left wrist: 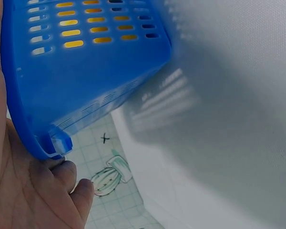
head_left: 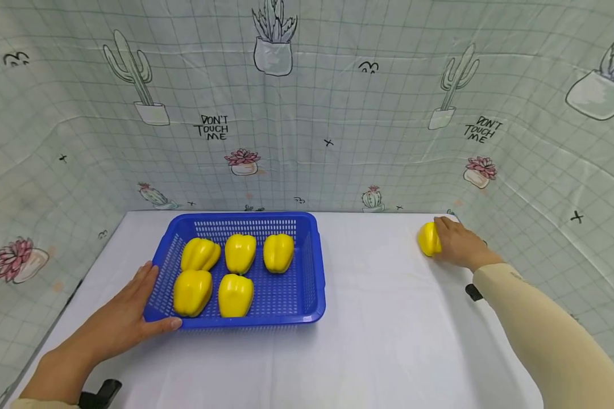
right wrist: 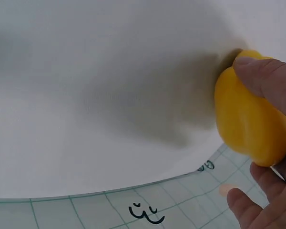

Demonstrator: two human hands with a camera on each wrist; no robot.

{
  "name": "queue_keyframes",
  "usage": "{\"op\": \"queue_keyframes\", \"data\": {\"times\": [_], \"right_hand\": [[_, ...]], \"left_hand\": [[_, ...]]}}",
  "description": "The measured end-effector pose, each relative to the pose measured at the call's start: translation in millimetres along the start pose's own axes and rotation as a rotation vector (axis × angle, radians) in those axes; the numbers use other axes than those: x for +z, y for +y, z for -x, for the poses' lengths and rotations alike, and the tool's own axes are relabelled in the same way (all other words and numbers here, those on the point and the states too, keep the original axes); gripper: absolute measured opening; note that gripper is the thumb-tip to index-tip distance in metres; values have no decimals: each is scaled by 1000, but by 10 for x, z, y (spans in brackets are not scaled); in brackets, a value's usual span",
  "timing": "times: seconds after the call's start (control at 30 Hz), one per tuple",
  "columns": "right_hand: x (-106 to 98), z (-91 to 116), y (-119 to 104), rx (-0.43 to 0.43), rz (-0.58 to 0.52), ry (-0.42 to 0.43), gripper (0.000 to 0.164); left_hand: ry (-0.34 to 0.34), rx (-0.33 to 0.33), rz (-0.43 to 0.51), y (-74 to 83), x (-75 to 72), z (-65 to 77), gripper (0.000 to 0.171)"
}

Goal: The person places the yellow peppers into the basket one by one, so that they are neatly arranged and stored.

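Note:
A yellow bell pepper (head_left: 429, 239) is in my right hand (head_left: 457, 243) at the far right of the white table. In the right wrist view, the thumb lies across this bell pepper (right wrist: 250, 109) and fingers show on its lower side. My left hand (head_left: 128, 307) holds the front left corner of a blue plastic basket (head_left: 291, 295), thumb on the front rim and fingers along the left side. From the left wrist view, the hand (left wrist: 33, 186) is against the basket's (left wrist: 86, 76) rim. Several yellow bell peppers (head_left: 240, 253) sit inside the basket, mostly toward its left.
The white tabletop (head_left: 373, 318) stretches between the basket and my right hand. Behind it and at both sides hangs a grid-patterned cloth (head_left: 307, 108) printed with potted cacti and lettering. Black straps or mounts (head_left: 100, 394) show at the wrists.

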State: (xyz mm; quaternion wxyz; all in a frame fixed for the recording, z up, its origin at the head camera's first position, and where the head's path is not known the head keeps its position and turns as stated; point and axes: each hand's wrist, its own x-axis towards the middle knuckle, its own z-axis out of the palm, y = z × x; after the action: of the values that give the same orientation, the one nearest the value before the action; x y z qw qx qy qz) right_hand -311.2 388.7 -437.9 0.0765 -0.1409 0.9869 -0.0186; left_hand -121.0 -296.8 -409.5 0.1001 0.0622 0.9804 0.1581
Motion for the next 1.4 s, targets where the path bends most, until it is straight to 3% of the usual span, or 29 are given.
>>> {"op": "queue_keyframes", "data": {"times": [0.17, 0.43, 0.67, 0.83, 1.1, 1.27, 1.4], "right_hand": [[38, 4, -3, 34, 17, 15, 87], [146, 31, -137, 50, 27, 57, 87], [56, 12, -353, -4, 45, 191, 82], [-180, -10, -745, -93, 60, 341, 79], [-513, -84, -1564, -290, 46, 526, 73], [-611, -82, -2111, -388, 62, 565, 77], [-595, -55, -2526, -467, 68, 551, 77]], "left_hand": [[-3, 3, 5, 10, 9, -19, 133], [-4, 2, 4, 7, -2, -22, 134], [-10, -1, 19, 13, 12, -25, 134], [-5, -4, 12, 15, 30, -20, 135], [-3, -10, 5, -4, 30, -3, 136], [0, -7, 1, -25, 31, 9, 136], [10, 5, 3, -38, 38, 23, 134]]}}
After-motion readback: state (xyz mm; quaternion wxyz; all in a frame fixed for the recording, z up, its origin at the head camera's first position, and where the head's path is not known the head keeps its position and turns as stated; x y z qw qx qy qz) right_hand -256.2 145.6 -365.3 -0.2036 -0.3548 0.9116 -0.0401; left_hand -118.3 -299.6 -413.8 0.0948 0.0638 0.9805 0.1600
